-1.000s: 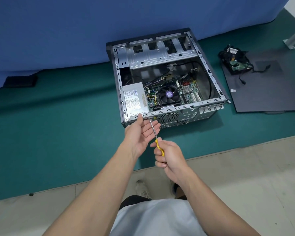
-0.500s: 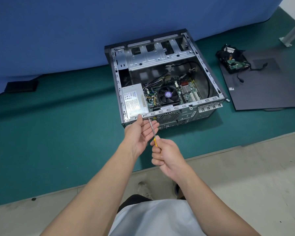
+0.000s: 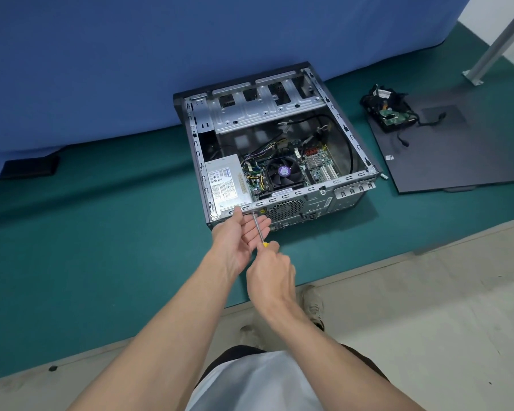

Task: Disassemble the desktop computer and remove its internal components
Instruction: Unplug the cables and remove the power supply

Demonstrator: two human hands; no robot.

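Gripped the screwdriver [image 3: 258, 228] by its yellow handle in the right hand [image 3: 272, 271], tip against the near rim of the open computer case [image 3: 348, 127] at frame centre, probably on a power supply [image 3: 226, 182] screw. Held the left hand [image 3: 237, 239] open under the shaft, apparently steadying it. Found the supply's label unreadable.

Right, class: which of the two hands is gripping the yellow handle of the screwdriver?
The right hand: its fingers curl round the yellow-handled metal screwdriver. The left hand lies open, straight fingers under the shaft.
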